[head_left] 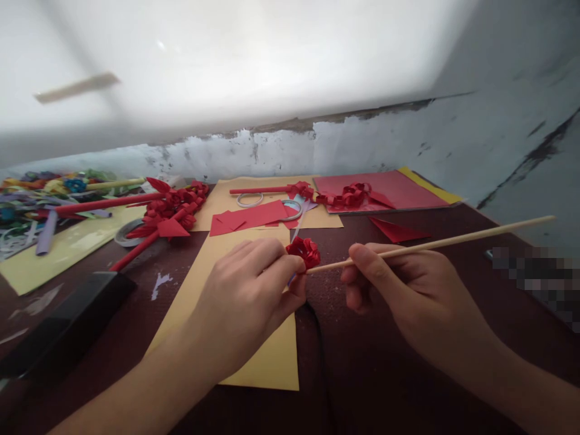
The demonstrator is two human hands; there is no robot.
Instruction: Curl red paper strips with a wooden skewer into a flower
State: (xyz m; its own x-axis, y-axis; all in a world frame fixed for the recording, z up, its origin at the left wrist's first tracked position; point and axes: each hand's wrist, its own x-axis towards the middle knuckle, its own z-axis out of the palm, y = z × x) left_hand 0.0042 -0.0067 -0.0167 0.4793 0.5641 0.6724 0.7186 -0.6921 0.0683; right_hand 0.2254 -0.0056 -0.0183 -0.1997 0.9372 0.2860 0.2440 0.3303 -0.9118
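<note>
Between the thumb and fingers of my left hand (pixel 254 290) is a small red paper flower (pixel 307 251), pinched near its base. My right hand (pixel 408 296) grips a thin wooden stick (pixel 471 240) that slopes up to the right. The stick's left end meets the underside of the flower, beside my left fingertips; whether it goes inside is hidden. Both hands are above the dark table, over a long yellow paper strip (pixel 267 356). Just behind the flower lies a red paper rectangle (pixel 254 217).
Finished red paper flowers with wrapped stems (pixel 170 211) lie at left, by a tape roll (pixel 129 232) and a black box-like object (pixel 72 320). Colourful paper scraps (pixel 40 199) pile up far left. A red paper pack (pixel 385 187) lies at the back right, against the peeling wall (pixel 362 136).
</note>
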